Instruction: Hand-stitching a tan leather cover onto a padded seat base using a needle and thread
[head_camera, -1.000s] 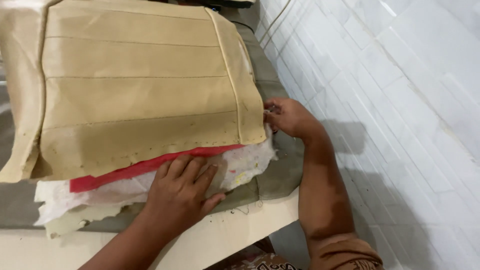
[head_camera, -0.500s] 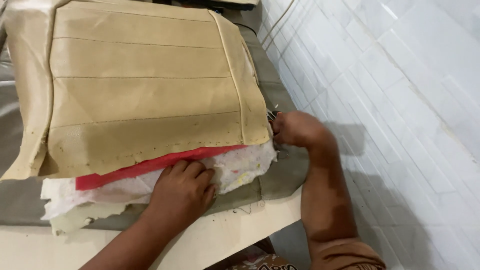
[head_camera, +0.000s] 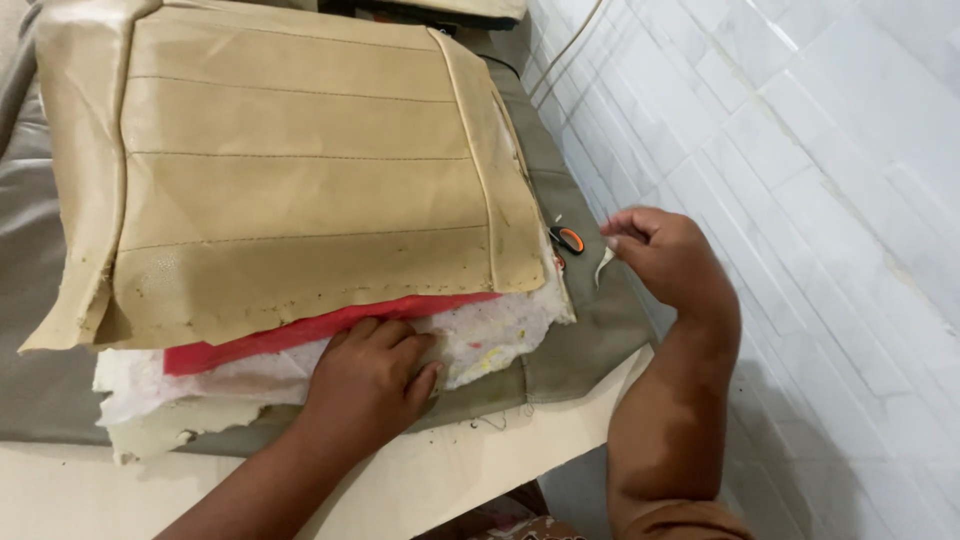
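Fingers (head_camera: 385, 345) of our left hand (head_camera: 370, 375) lie spread and flat, gripping nothing, pressing down on the white speckled padding (head_camera: 490, 335) that sticks out below the front edge of the tan stitched cover (head_camera: 300, 190). Fingers of our right hand (head_camera: 665, 255) are curled shut and pinch 1 small pale scrap (head_camera: 603, 266), which hangs down from the fingertips; we cannot tell whether it is thread or fabric.

Landmark: tan stitched cover. It lies on top of the stack, its seams running across. Directly under its front edge we see 1 red layer (head_camera: 300, 335), then the padding, then a torn cream layer (head_camera: 170, 430) at the front left corner. Grey fabric (head_camera: 590, 320) spreads beneath the stack and beyond the cover's right side. Just off the cover's right front corner, on the grey fabric, sits a small orange-handled cutter (head_camera: 568, 240), close to our right hand but apart from it. Right of the cover stands a white tiled wall (head_camera: 800, 200).
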